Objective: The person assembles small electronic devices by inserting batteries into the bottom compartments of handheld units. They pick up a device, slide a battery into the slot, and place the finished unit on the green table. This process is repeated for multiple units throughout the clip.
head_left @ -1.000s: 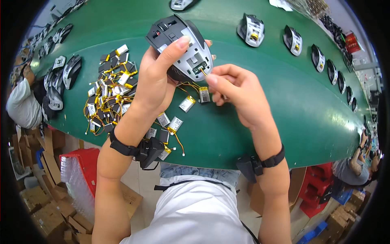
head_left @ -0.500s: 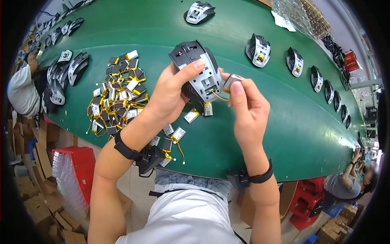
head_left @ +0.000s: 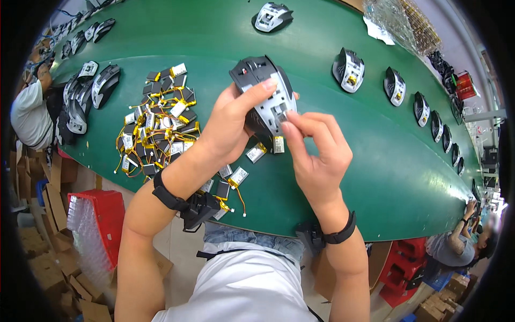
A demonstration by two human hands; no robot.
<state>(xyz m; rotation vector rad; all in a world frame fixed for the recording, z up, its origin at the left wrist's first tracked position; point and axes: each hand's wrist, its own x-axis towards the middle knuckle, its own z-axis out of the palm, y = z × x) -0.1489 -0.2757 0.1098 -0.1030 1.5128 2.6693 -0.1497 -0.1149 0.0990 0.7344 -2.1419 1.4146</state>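
Note:
My left hand (head_left: 228, 118) is wrapped round a black and silver computer mouse (head_left: 255, 72), its thumb lying across the silver underside, which faces up. My right hand (head_left: 320, 153) pinches a small silver battery (head_left: 282, 116) at the opening in the mouse's underside. Fingertips cover most of this battery, and its wire is hidden. Just below the mouse, a loose battery (head_left: 257, 153) and a yellow-ended battery (head_left: 278, 144) lie on the green table (head_left: 375, 166). To the left spreads a heap of batteries (head_left: 161, 121) with yellow ends and thin wires.
Several upturned mice, among them one mouse (head_left: 348, 72), form a row curving down the right side. Another mouse (head_left: 272, 19) lies at the far middle. More mice (head_left: 86, 96) are stacked at left. Red bins (head_left: 104, 214) and cartons stand below the table edge. Other people sit at both sides.
My right hand has brought the battery left from beside the mouse onto the opening in its underside. My left hand keeps its hold on the mouse. The view has shifted slightly.

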